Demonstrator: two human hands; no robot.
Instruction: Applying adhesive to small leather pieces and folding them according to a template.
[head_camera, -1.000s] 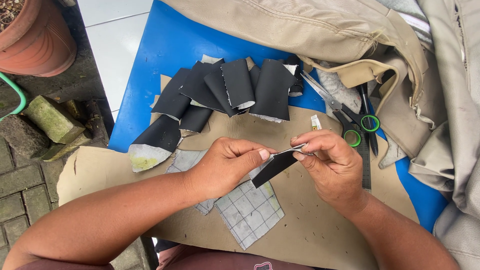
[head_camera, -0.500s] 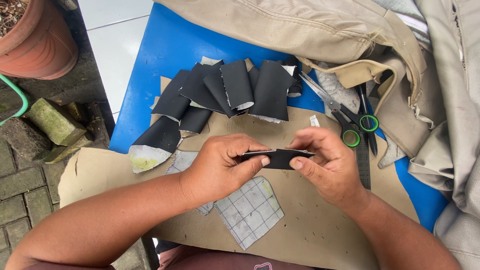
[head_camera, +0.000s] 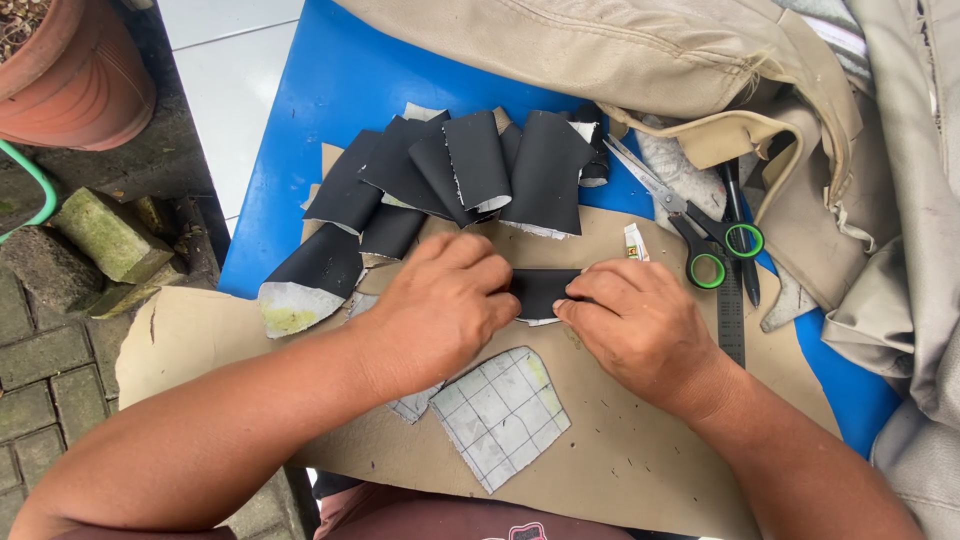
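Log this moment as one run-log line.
left hand pressing | right hand pressing | item: folded black leatherette strip | surface: tan leather sheet

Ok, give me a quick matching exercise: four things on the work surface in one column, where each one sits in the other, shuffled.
Things:
1. black strip
2. scissors
3. gridded patch
4. flower pot

Places:
A. top left corner, off the table
B. pressed flat under both hands
C. near edge of the tan sheet, below the hands
D. right of the black pile, beside the ruler

Pairs: 1-B, 2-D, 3-C, 4-A
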